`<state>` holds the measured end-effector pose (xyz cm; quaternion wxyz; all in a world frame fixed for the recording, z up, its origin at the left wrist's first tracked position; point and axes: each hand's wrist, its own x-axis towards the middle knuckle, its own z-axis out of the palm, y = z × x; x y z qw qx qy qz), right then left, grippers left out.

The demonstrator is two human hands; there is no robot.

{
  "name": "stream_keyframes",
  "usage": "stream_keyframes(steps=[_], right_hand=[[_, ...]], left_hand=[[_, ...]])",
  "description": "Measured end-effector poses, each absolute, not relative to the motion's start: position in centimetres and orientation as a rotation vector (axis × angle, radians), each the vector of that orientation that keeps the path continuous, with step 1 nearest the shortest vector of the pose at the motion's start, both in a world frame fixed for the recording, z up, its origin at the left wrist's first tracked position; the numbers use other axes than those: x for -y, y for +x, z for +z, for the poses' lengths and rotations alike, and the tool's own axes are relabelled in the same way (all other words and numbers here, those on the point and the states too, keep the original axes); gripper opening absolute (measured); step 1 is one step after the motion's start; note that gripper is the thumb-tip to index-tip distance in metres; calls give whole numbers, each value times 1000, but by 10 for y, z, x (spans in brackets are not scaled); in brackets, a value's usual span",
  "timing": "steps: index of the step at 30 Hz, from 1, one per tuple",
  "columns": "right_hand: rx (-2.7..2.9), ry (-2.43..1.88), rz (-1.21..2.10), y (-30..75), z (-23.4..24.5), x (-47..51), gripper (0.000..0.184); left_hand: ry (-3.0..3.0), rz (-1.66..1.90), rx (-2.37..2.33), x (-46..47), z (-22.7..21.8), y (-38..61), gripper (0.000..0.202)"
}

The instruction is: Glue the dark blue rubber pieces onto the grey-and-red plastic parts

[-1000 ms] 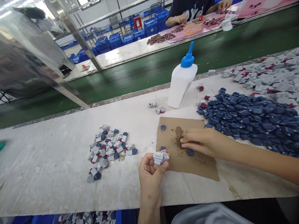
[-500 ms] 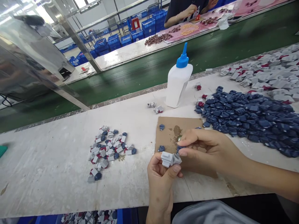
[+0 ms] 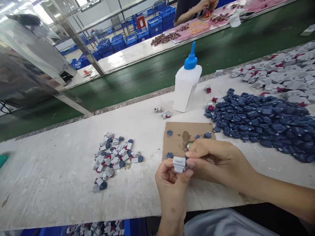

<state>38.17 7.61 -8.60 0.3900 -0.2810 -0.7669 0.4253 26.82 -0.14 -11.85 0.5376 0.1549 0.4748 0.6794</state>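
My left hand (image 3: 172, 183) pinches a small light-grey plastic block (image 3: 179, 164) between thumb and fingers. My right hand (image 3: 219, 159) presses a dark-blue plastic piece (image 3: 187, 158) against the block's right end; fingertips cover most of it. Both hands are over the near part of a brown cardboard sheet (image 3: 194, 127). On that sheet lie a few loose blue pieces (image 3: 169, 155), a brown wet stain and a small round shiny thing (image 3: 189, 146) by my right fingertips. Behind the cardboard stands a white bottle (image 3: 185, 88) with a blue nozzle.
A heap of blue pieces (image 3: 261, 121) lies right, with grey-and-red parts (image 3: 275, 72) behind it. Joined grey, red and blue parts (image 3: 115, 155) are spread at left. Below the table edge is a blue bin (image 3: 131, 227). Beyond the green conveyor (image 3: 137, 77) another person works.
My right hand has brought the blue piece left onto the grey block's open end. The block has turned slightly in my left hand. The view has shifted a little.
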Motion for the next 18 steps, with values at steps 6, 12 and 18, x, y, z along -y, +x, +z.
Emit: stream_keyframes(steps=[6,12,18], right_hand=[[1846,-690,973,381,-90,-84,30],[1641,-764,1487,362,-68,-98,61],[1636,-764,1636,338,-84,-83,68]], left_hand=[[381,1550,-1138,-1,-120,265,23],[515,1451,-1211,-4,-112,267,23],[774,1436,-1466,1,-121,267,18]])
